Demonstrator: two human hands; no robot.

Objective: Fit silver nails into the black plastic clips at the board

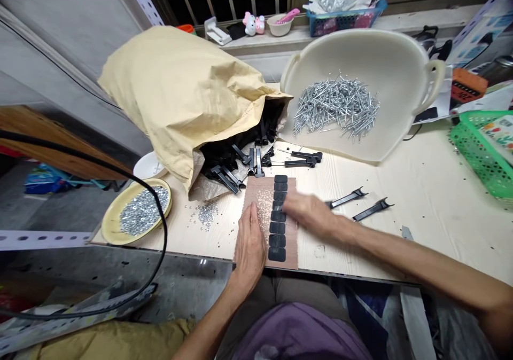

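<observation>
My left hand [249, 247] lies flat, fingers together and stretched out, on the left part of a small brown board [260, 200] at the table's front edge. A column of several black oval pads [278, 226] runs down the board's right side. My right hand [308, 214] reaches in from the right and rests over the middle pads; its fingers are blurred and curled toward the column. Tiny silver nuts are sprinkled over the board.
A tan paper sack [180, 93] spills black plastic clips [240, 165] behind the board. Two loose clips [360, 202] lie to the right. A cream tub [372, 82] holds silver nails, a yellow plate [138, 213] holds small nuts, and a green basket [481, 151] stands far right.
</observation>
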